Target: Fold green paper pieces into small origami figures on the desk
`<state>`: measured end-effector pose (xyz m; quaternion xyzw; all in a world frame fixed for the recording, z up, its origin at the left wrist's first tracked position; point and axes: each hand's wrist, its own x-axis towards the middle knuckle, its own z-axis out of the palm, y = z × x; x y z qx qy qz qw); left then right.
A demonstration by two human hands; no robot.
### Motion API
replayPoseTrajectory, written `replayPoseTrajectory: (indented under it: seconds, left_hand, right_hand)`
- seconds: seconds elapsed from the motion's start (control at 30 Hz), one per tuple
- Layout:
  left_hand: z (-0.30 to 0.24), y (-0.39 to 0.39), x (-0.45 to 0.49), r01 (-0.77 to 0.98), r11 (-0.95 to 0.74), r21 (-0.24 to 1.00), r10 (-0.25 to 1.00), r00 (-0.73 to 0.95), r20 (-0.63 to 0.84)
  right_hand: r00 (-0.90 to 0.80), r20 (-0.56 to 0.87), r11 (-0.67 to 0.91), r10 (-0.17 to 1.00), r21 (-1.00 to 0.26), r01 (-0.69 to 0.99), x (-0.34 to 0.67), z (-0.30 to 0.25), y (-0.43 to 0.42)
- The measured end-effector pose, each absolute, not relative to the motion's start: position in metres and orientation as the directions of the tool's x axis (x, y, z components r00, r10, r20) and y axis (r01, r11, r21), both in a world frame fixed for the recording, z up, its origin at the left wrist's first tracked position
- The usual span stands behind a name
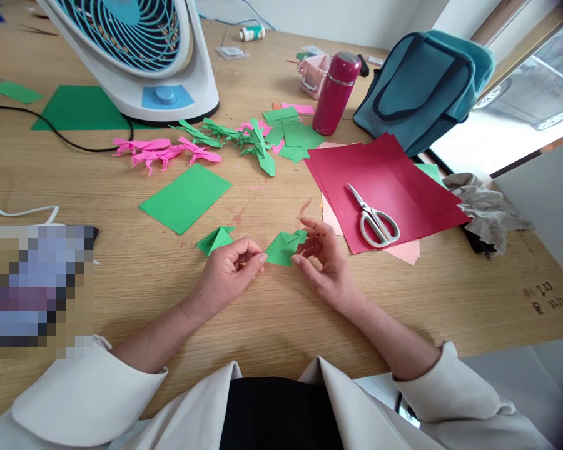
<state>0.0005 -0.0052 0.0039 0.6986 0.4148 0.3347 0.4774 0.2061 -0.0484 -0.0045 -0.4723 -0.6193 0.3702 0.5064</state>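
Observation:
Both my hands hold a small folded green paper piece (pixel 284 247) just above the wooden table (pixel 272 312). My left hand (pixel 232 272) pinches its left corner with thumb and fingers closed. My right hand (pixel 323 256) grips its right side, fingers curled around a small flap at the top. Another folded green piece (pixel 214 239) lies on the table just left of my left hand. A flat green sheet (pixel 185 197) lies farther back on the left.
Red sheets (pixel 385 181) with white-handled scissors (pixel 374 219) lie to the right. Folded pink (pixel 162 152) and green (pixel 244 137) paper figures, a fan (pixel 141 56), a magenta bottle (pixel 336 92), a teal bag (pixel 422 87) and a crumpled cloth (pixel 485 209) stand farther back.

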Motion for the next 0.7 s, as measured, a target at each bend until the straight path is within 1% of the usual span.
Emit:
replayPoseTrajectory:
  seconds: [0.13, 0.27, 0.43, 0.57, 0.63, 0.7]
  left_hand:
    - [0.0063, -0.0047, 0.0011, 0.24, -0.148, 0.959, 0.91, 0.413, 0.037]
    - [0.0072, -0.0062, 0.0022, 0.218, -0.097, 0.971, 0.911, 0.413, -0.002]
    - [0.0089, -0.0069, 0.0022, 0.199, -0.024, 0.98, 0.909, 0.412, -0.062]
    - [0.0106, -0.0054, 0.0007, 0.221, -0.031, 0.975, 0.914, 0.402, -0.062]
    - [0.0104, -0.0049, 0.0, 0.235, -0.031, 0.972, 0.912, 0.404, -0.068]
    - [0.0093, -0.0049, -0.0003, 0.242, -0.018, 0.97, 0.908, 0.411, -0.086]
  right_hand:
    - [-0.145, 0.393, 0.419, 0.908, -0.849, 0.322, 0.2093, 0.0, -0.0482]
    - [-0.227, 0.452, 0.506, 0.863, -0.757, 0.414, 0.2087, 0.0014, -0.0475]
    - [-0.255, 0.462, 0.527, 0.849, -0.72, 0.452, 0.2097, -0.0013, -0.0472]
    - [-0.311, 0.48, 0.571, 0.82, -0.673, 0.469, 0.2123, -0.0016, -0.0469]
    - [-0.312, 0.487, 0.575, 0.816, -0.626, 0.527, 0.2133, -0.0013, -0.047]
    - [-0.281, 0.504, 0.555, 0.817, -0.554, 0.62, 0.214, -0.0005, -0.0475]
